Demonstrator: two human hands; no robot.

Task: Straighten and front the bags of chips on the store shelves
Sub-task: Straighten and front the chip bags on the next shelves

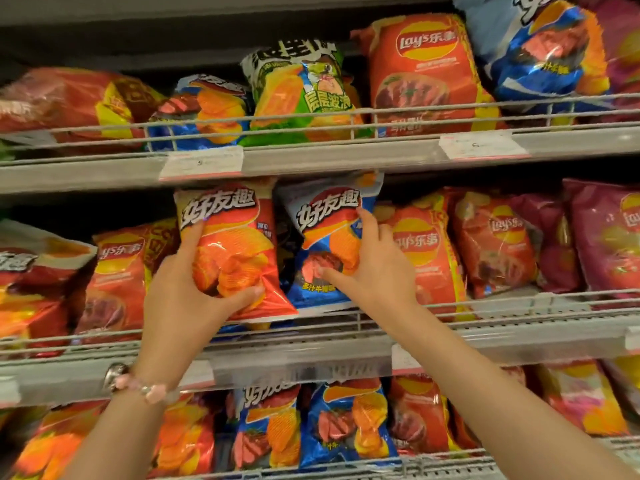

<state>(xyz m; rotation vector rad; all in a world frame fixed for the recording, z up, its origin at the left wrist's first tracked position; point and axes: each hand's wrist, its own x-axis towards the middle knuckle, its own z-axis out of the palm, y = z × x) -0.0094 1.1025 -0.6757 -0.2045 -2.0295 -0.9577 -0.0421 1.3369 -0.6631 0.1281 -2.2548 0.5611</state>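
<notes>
On the middle shelf [346, 344], two shiny, crinkly, puffy bags stood side by side. The left hand [183, 289] gripped the orange bag [239, 251], fingers curled round it. The right hand [377, 268] pinched the blue bag [329, 237].

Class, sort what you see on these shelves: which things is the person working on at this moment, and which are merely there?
In the job now:
- orange chip bag, held in the left hand
- blue chip bag, held in the right hand

Merely there:
- price tag on the upper shelf edge
- green chip bag above
- bracelet on the left wrist
</notes>
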